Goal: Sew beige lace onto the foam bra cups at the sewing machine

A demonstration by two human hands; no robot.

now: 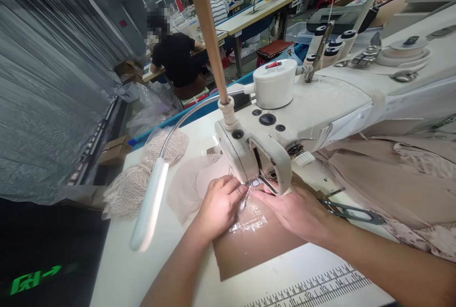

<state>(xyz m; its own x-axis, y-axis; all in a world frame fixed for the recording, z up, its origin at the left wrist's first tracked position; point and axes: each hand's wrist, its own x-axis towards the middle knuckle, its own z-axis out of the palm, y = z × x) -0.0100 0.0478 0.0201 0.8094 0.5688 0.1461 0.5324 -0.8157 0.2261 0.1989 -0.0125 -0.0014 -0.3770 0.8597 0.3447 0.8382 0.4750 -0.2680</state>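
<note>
A white sewing machine head stands over the table, its needle area partly hidden by my fingers. Beneath it lies a brown sheet with clear shiny tape on top. My left hand rests left of the needle area, fingers together and pressing on pale fabric. On the right of the needle, my right hand lies over the brown sheet, its fingertips close to the presser foot. What its fingers hold, if anything, is too small to make out.
A lamp on a bent metal neck hangs at left near lace pieces. Dark scissors and beige fabric lie right. A printed ruler runs along the front edge. A person sits farther back.
</note>
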